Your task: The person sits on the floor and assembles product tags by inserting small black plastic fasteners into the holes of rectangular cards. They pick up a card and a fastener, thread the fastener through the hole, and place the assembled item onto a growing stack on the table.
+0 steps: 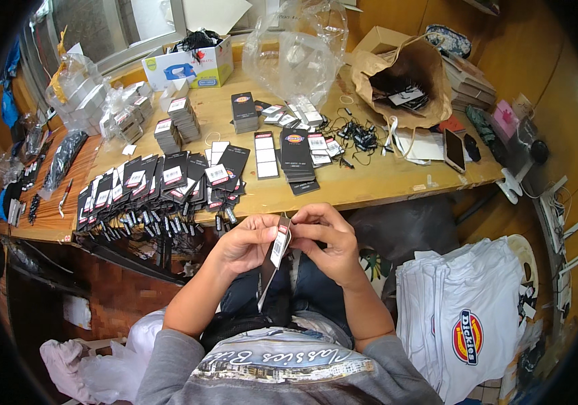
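Shirt [289, 371]: grey, printed front, on the person.
Left hand [252, 241]: narrow; thumb laid over the face of one tag, fingers curled behind it.
Right hand [327, 241]: narrow; thumb and fingertips drawn together at the tag's right edge.
Tag [279, 244]: one, dark, with a white barcode label; tilted, held between both hands above the lap, in front of the surface [363, 187].
Paper bag [378, 75]: brown, mouth open toward the person, at the right rear of the surface; dark pieces inside, one white piece [407, 96] among them.
Carton [216, 69]: white and green, open-topped, at the rear; a black tangled bundle [198, 40] rises from it.
Clear bag [295, 57]: large, crumpled, standing between carton and paper bag.
Small clear bags [123, 116]: at left, holding pale stacked pieces.
Loose tags [174, 177]: many, black, overlapping along the near edge, cords hanging over it.
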A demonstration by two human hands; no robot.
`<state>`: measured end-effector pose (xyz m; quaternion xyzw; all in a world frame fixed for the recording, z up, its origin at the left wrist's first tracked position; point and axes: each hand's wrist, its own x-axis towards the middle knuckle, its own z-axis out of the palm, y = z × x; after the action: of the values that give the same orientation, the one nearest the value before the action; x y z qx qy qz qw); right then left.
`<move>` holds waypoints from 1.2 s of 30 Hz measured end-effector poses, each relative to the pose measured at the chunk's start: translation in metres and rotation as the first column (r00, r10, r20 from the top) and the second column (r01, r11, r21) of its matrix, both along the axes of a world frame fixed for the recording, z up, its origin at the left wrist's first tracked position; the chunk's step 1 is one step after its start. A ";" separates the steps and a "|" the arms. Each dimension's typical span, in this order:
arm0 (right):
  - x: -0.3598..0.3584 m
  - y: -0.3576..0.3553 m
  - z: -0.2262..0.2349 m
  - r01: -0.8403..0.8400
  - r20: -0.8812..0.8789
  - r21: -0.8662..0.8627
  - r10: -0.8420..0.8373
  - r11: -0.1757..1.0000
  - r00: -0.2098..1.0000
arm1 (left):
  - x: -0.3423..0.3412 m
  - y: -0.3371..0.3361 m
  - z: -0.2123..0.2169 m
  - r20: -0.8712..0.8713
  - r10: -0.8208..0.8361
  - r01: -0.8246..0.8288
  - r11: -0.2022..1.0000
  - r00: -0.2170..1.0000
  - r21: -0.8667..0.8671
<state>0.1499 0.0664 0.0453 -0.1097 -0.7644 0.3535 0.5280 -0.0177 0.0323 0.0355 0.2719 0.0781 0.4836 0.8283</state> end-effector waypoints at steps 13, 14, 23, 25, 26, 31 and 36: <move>0.000 -0.019 -0.004 0.298 0.092 0.376 -0.355 0.877 0.930 | -0.002 -0.002 -0.017 -0.219 0.011 -0.030 0.996 0.976 -0.083; -0.001 -0.019 -0.007 0.306 0.078 0.392 -0.362 0.868 0.929 | 0.001 -0.004 -0.015 -0.238 0.034 -0.062 0.992 0.971 -0.114; 0.011 -0.023 -0.020 -0.311 -0.414 -0.294 0.172 0.904 0.894 | 0.004 -0.014 -0.030 -0.213 -0.017 0.000 0.997 0.977 -0.081; 0.012 -0.026 -0.021 -0.499 -0.571 -0.375 0.229 0.781 0.788 | 0.007 -0.015 -0.031 -0.237 -0.015 -0.008 0.995 0.971 -0.096; 0.012 -0.026 -0.020 -0.517 -0.584 -0.354 0.247 0.779 0.773 | 0.009 -0.015 -0.033 -0.261 -0.002 -0.025 0.995 0.965 -0.100; 0.019 -0.026 -0.022 -0.520 -0.679 -0.539 0.024 0.663 0.734 | 0.017 -0.017 -0.032 -0.402 0.224 -0.210 0.974 0.888 0.078; 0.025 -0.024 -0.030 0.206 -0.189 -0.495 -0.336 0.844 0.923 | 0.025 -0.017 -0.019 -0.362 0.421 -0.445 0.895 0.831 0.018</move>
<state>0.1753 0.0425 0.0152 -0.2920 -0.5546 0.4590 0.6296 0.0076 0.0152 0.0170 0.3024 0.3028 0.5981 0.6776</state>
